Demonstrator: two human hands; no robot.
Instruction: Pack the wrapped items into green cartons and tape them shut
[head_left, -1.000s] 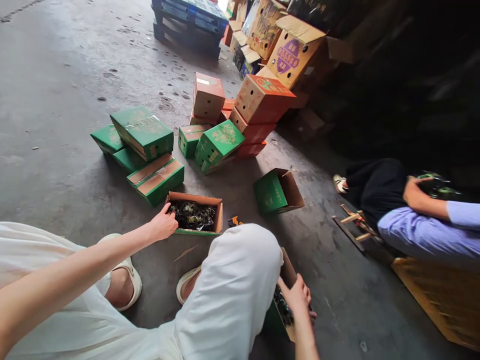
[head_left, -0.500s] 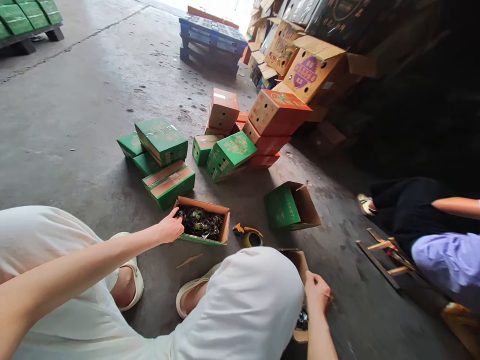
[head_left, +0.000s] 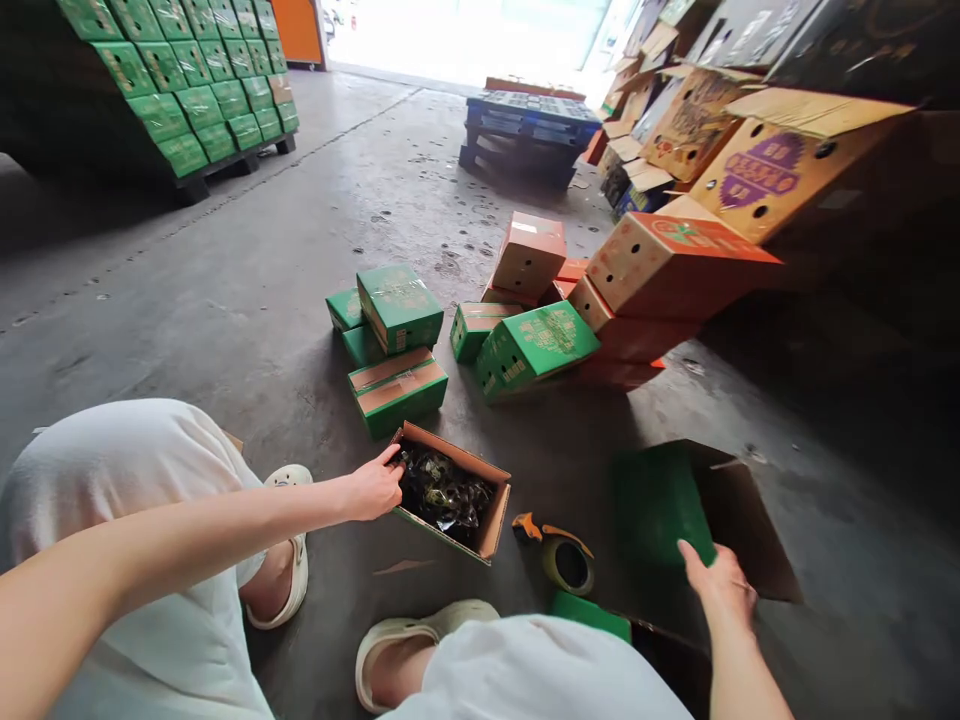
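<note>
An open cardboard box [head_left: 491, 535] on the floor holds crumpled dark plastic wrapping [head_left: 446, 490] with something greenish showing through. My left hand [head_left: 375, 483] grips its left end, with the fingertips over the rim. To the right, a green box [head_left: 660, 495] lies on its side with its opening facing right. My right hand [head_left: 724, 590] has its thumb against the green side at the lower edge and its fingers curled round that edge. Between the boxes lies an orange-handled tape dispenser [head_left: 562, 555] with a large tape roll. Another open green box [head_left: 592, 613] is partly hidden behind my right knee.
Closed green boxes [head_left: 401, 305] are stacked just ahead, with another green box [head_left: 536, 345] leaning near orange boxes [head_left: 675, 270]. Farther off stand a blue pallet [head_left: 529, 130] and a loaded pallet of green boxes [head_left: 199, 105]. Piled cartons [head_left: 757, 175] line the right side.
My right hand has left the open box beside my right knee and moved forward to the green box lying on its side. My left hand stays on its box. The view has turned right-to-left.
</note>
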